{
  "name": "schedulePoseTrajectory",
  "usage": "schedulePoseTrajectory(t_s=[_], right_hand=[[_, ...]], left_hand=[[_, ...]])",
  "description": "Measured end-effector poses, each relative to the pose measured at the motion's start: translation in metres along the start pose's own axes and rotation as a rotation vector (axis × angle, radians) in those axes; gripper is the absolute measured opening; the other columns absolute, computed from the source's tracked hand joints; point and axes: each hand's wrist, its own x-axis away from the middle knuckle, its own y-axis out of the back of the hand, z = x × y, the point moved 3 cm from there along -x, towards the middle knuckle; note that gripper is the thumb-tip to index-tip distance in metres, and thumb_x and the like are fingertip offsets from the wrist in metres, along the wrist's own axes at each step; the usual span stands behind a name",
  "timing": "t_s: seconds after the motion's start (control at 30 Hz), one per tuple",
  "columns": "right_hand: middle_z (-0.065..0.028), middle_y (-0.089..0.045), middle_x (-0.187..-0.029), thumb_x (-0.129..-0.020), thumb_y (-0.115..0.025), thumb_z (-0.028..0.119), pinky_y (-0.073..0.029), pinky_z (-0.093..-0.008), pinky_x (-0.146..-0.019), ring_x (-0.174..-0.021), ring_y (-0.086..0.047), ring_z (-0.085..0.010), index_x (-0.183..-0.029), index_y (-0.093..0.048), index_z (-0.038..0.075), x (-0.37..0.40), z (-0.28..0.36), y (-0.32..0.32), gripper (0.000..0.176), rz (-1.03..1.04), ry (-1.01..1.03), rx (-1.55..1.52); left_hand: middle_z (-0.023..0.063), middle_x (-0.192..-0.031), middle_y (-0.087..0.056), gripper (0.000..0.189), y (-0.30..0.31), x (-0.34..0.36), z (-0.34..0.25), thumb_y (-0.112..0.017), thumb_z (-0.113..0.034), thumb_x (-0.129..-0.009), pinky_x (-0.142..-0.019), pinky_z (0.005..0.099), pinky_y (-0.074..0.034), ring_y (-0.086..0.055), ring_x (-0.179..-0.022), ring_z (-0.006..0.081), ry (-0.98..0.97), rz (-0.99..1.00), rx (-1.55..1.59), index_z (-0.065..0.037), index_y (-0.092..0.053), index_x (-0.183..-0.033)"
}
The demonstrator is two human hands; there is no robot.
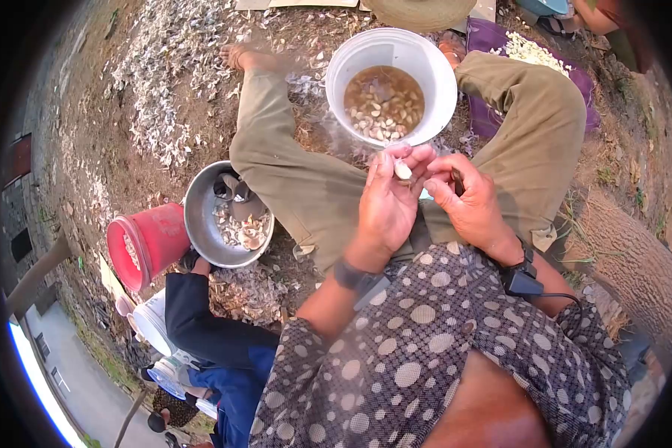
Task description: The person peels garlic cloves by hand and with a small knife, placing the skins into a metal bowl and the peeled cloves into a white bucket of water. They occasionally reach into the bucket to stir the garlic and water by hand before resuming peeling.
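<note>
My left hand (393, 196) is palm up with its fingers curled around a pale garlic clove (402, 170). Close on its right, my right hand (467, 198) is closed around a small dark tool (457, 181), only part of which shows. Both hands are above my lap, just below a white bucket (444, 101). Brownish water (381, 84) with many cloves fills the lower part of that bucket.
A metal bowl (198, 224) with cloves and a dark object stands left of my leg, beside a red bucket (157, 240). White cloves (530, 52) lie on a purple cloth (586, 93). Another person's legs (224, 321) are at lower left; a tree trunk (631, 257) is at right.
</note>
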Motion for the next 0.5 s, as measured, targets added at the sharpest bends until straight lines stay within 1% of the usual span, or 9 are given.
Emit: schedulePoseTrajectory(t_s=[0.03,0.07,0.13,0.17,0.27,0.33,0.43,0.5], right_hand=[[-0.0062,-0.068,-0.088,-0.093,-0.073,0.012,-0.052,-0.0284,-0.068,-0.074,-0.063,-0.0122,-0.11,-0.063,0.002,-0.005,0.003,-0.004,0.021,0.004,0.038,0.073],[-0.0102,-0.069,-0.09,-0.09,-0.075,0.012,-0.053,-0.0309,-0.068,-0.074,-0.065,-0.0152,-0.108,-0.063,0.002,-0.009,0.01,-0.006,0.024,-0.001,0.057,0.126],[-0.01,-0.069,-0.09,-0.09,-0.076,0.012,-0.053,-0.0317,-0.067,-0.075,-0.066,-0.0149,-0.108,-0.063,0.002,-0.015,0.011,-0.013,0.024,-0.024,0.048,0.095],[-0.0099,-0.069,-0.089,-0.09,-0.076,0.012,-0.053,-0.0321,-0.067,-0.075,-0.066,-0.0148,-0.107,-0.063,0.002,-0.017,0.011,-0.014,0.024,-0.037,0.047,0.078],[-0.0081,-0.068,-0.087,-0.09,-0.075,0.011,-0.051,-0.0307,-0.065,-0.072,-0.063,-0.0138,-0.106,-0.063,0.003,-0.014,0.016,-0.016,0.021,-0.077,0.094,0.188],[-0.0065,-0.067,-0.085,-0.091,-0.073,0.008,-0.05,-0.0295,-0.063,-0.07,-0.061,-0.0123,-0.105,-0.062,0.003,-0.012,0.016,-0.021,0.019,-0.063,0.076,0.157],[-0.0048,-0.064,-0.082,-0.092,-0.07,0.005,-0.047,-0.0281,-0.061,-0.068,-0.057,-0.0104,-0.104,-0.061,0.002,-0.011,0.016,-0.024,0.015,-0.091,0.011,0.126],[-0.0042,-0.062,-0.08,-0.092,-0.069,0.004,-0.047,-0.0279,-0.061,-0.068,-0.055,-0.0095,-0.102,-0.06,0.002,-0.01,0.014,-0.022,0.014,-0.12,-0.008,0.101]], left_hand=[[0.0213,-0.13,-0.061,0.034,-0.003,0.0,0.001,-0.045,-0.034,-0.109,-0.103,0.0476,-0.051,-0.061,-0.118,0.0324,-0.017,0.016,-0.009,-0.005,-0.051,-0.126],[0.0211,-0.135,-0.058,0.034,-0.002,-0.001,0.001,-0.045,-0.034,-0.109,-0.106,0.0484,-0.048,-0.059,-0.121,0.0321,-0.021,0.038,-0.02,-0.005,-0.052,-0.127],[0.0207,-0.144,-0.053,0.035,-0.003,-0.001,0.003,-0.045,-0.033,-0.109,-0.111,0.0501,-0.043,-0.055,-0.127,0.0315,-0.023,0.082,-0.04,-0.005,-0.052,-0.13],[0.0207,-0.145,-0.052,0.035,-0.004,-0.002,0.003,-0.045,-0.032,-0.109,-0.112,0.0496,-0.043,-0.055,-0.128,0.0311,-0.03,0.082,-0.038,-0.005,-0.051,-0.131],[0.0207,-0.146,-0.051,0.035,-0.005,-0.002,0.003,-0.047,-0.029,-0.109,-0.113,0.0477,-0.042,-0.053,-0.129,0.0298,-0.045,0.071,-0.039,-0.004,-0.05,-0.134],[0.0207,-0.147,-0.051,0.035,-0.003,-0.003,0.006,-0.049,-0.028,-0.108,-0.114,0.046,-0.041,-0.053,-0.13,0.0288,-0.047,0.061,-0.045,-0.004,-0.05,-0.134],[0.017,-0.142,-0.054,0.035,-0.007,-0.002,0.007,-0.051,-0.027,-0.108,-0.109,0.0409,-0.045,-0.057,-0.124,0.0232,-0.008,0.092,-0.058,-0.004,-0.05,-0.135],[0.0115,-0.128,-0.06,0.034,-0.008,-0.001,0.006,-0.056,-0.027,-0.106,-0.096,0.034,-0.05,-0.059,-0.11,0.0164,-0.049,0.07,-0.158,-0.004,-0.054,-0.132]])
